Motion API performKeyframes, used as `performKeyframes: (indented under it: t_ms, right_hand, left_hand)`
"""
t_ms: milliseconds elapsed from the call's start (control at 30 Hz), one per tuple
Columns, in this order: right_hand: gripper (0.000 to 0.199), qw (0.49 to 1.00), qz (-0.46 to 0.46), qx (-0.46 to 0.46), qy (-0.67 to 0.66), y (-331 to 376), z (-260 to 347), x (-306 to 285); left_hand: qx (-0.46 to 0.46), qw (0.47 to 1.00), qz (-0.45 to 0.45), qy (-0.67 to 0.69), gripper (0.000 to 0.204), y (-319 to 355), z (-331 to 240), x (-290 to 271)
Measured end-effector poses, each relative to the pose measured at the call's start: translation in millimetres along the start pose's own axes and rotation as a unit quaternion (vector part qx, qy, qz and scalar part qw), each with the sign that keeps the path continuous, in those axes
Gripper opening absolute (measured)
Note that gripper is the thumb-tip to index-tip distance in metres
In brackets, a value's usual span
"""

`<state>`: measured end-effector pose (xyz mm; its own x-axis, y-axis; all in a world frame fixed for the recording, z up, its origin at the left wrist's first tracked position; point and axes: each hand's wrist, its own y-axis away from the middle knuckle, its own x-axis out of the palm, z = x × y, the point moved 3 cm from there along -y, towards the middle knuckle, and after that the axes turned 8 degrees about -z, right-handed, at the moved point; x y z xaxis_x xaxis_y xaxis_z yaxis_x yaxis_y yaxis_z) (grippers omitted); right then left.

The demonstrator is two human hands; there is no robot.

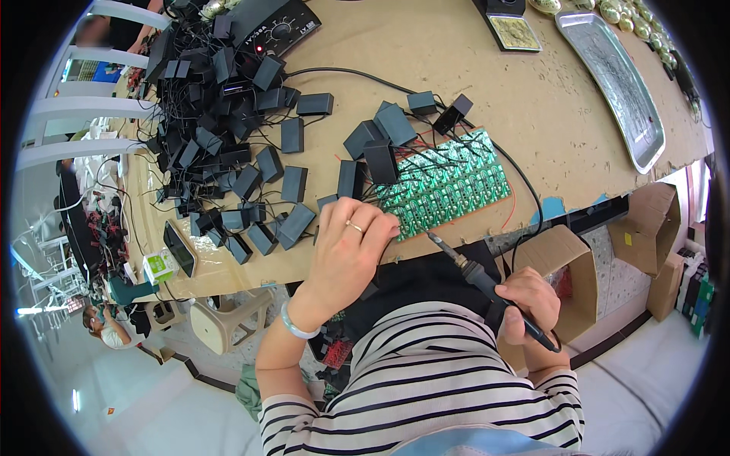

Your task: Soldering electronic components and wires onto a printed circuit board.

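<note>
A green circuit board panel (pixel 456 182) lies near the table's front edge, its surface crowded with solder points. At its near left corner my left hand (pixel 346 243) is closed, fingertips pinched together; what they hold is hidden. My right hand (pixel 532 299) grips a soldering iron (pixel 477 277) below the board's front edge. The iron's tip points up and left, close to the board's near edge. Several black plastic boxes (pixel 380 161) rest along the panel's far left side, with thin dark wires running over the board.
A tangled heap of wired black boxes (pixel 220 144) fills the table's left. Behind it stands a soldering station (pixel 277 32) with a red light. A metal tray (pixel 616 91) and sponge holder (pixel 513 34) lie far right. Cardboard boxes (pixel 559 262) and a stool (pixel 220 327) stand below.
</note>
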<state>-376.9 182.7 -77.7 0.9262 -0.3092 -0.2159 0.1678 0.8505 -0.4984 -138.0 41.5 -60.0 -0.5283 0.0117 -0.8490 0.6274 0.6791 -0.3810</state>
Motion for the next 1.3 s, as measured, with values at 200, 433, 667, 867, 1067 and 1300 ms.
performKeyframes:
  t_ms: [200, 433, 667, 867, 1067, 1300]
  right_hand:
    - [0.018, 1.0, -0.009, 0.003, 0.006, -0.1, 0.2, -1.7]
    - [0.018, 1.0, -0.008, -0.006, 0.003, -1.6, 2.6, -3.2]
    - [0.017, 1.0, -0.015, 0.001, -0.005, -1.0, 4.7, -5.9]
    - [0.017, 1.0, -0.022, 0.003, 0.007, 2.1, 5.9, -8.1]
    - [0.017, 1.0, -0.023, 0.004, 0.009, 2.1, 5.0, -6.5]
    - [0.017, 1.0, -0.02, 0.001, -0.002, 0.0, 4.7, -3.4]
  left_hand:
    - [0.012, 0.995, 0.088, 0.034, 0.025, 7.8, 4.1, -16.6]
    - [0.015, 0.996, 0.083, -0.015, 0.024, 4.4, 2.4, -28.7]
    - [-0.191, 0.926, -0.167, 0.281, 0.011, 10.9, 12.9, -40.1]
    - [-0.34, 0.746, -0.241, 0.519, 0.007, 0.6, 36.3, -38.3]
    - [-0.044, 0.995, -0.031, 0.081, 0.027, -20.8, -4.6, -43.9]
    - [0.037, 0.998, 0.037, -0.044, 0.029, -2.5, -12.3, -17.4]
